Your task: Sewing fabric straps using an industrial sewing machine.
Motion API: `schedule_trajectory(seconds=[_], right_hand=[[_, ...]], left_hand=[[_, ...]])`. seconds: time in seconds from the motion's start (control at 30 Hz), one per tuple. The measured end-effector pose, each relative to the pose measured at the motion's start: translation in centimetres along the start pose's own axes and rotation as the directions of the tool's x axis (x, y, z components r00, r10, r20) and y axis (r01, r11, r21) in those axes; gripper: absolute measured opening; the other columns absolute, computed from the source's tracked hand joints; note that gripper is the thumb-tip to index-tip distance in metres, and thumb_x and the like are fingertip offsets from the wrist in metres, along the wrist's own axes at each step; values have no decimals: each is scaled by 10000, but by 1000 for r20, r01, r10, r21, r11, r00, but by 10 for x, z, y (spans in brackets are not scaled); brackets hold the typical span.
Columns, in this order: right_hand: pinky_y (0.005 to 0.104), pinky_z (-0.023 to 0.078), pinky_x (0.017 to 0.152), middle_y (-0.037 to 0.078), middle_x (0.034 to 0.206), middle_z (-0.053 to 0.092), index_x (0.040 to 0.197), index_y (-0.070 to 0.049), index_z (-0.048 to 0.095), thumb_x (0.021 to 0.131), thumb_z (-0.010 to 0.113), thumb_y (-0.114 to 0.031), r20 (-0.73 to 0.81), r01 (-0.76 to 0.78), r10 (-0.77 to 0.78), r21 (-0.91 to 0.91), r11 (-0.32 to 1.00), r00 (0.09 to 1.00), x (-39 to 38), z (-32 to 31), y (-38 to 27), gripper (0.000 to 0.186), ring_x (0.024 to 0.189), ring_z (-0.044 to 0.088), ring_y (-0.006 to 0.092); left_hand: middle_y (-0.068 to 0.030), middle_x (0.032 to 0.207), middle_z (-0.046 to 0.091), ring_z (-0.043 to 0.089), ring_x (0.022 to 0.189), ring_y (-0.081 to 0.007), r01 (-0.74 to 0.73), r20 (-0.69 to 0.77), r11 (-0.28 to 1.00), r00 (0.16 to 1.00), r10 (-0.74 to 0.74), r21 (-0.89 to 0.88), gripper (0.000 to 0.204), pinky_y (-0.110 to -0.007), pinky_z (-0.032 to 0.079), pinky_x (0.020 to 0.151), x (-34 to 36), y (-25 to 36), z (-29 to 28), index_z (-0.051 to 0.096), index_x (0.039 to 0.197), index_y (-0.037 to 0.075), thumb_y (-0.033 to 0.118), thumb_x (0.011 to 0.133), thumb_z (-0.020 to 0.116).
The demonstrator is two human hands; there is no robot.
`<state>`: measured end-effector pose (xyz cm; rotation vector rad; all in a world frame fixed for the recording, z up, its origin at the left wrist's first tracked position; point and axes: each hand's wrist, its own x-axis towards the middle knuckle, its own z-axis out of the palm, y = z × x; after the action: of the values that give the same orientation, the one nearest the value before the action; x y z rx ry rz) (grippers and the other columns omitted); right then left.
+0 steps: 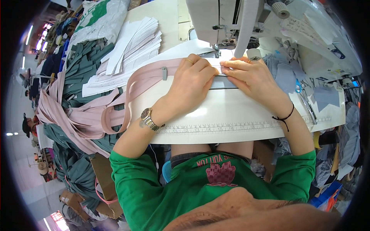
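Observation:
A long pink fabric strip [148, 75] runs across the white sewing table [231, 111] toward the needle of a white sewing machine [231, 23]. My left hand [192, 79] lies flat on the strip, pressing it down, a ring on one finger and a metal watch on the wrist. My right hand [252, 77] presses the strip's end and a grey fabric piece [227, 82] just in front of the presser foot [216, 52]. Fingertips of both hands almost meet there.
A stack of white cut pieces [127, 50] lies to the left. Pink strips [77, 115] trail off the table over grey-green fabric bundles [81, 65]. Blue-handled scissors [298, 86] and grey scraps [325, 96] sit to the right. A ruler scale [231, 129] runs along the front edge.

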<state>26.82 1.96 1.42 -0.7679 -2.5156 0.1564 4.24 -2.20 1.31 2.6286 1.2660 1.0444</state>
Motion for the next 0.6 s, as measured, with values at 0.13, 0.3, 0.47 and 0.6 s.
schedule_trajectory(seconds=[0.13,0.3,0.47,0.6], right_hand=[[345,483,740,3,1180,723,1037,-97,758,889,702,-164,-13,8,-7,45,999,1000,0,3,2,172,1084,674,202],[338,471,736,0,1167,728,1012,-97,757,891,701,-169,-19,-3,5,80,997,1000,3,4,2,152,1065,676,195],[623,364,1088,-28,1114,713,1052,-123,733,878,727,-237,-64,21,-20,12,1000,998,1,8,3,208,998,650,241],[630,360,1088,-25,1142,706,1062,-117,734,883,722,-234,-23,3,-2,49,999,1000,0,5,2,214,1020,643,246]], left_hand=[[-85,929,658,572,953,-291,7,13,1000,1000,-7,-17,144,-388,471,850,1,0,0,702,906,32,-8,769,699],[-93,923,657,574,952,-294,-21,3,1000,1000,21,14,119,-388,477,850,2,1,1,701,897,20,4,779,701],[-94,921,658,575,950,-290,-44,-3,999,999,44,23,113,-385,478,851,4,-1,4,699,894,10,14,781,702],[-77,916,654,586,944,-290,-66,3,995,998,66,72,168,-382,492,822,2,-4,-2,695,929,31,-7,770,731]])
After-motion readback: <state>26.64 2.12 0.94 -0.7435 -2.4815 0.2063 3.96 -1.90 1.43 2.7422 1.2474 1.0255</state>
